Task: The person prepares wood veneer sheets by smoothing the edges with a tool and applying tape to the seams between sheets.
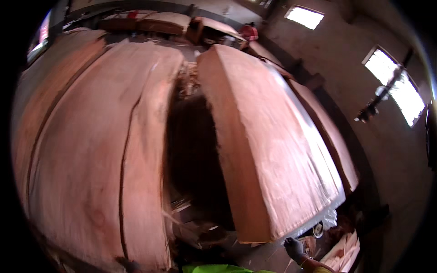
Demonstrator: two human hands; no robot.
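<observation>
1. Far to the left of the hand, a wide cracked slab (91, 150) is lying flat, with a long split running down its length.
2. Between the slabs, a dark gap (191, 154) is opening, with wood scraps (191, 223) collecting at its near end.
3. Directly above the right hand (295, 248), the thick reddish plank (268, 141) is lying lengthwise. It is judged heavy, stiff and rough-sawn; the near end corner is offering the best hold.
4. The gloved right hand is touching the plank's near end from below; whether it is closing on it cannot be told. The left hand is out of view.
5. Right of the hand, offcuts (346, 252) are crowding the floor.
</observation>
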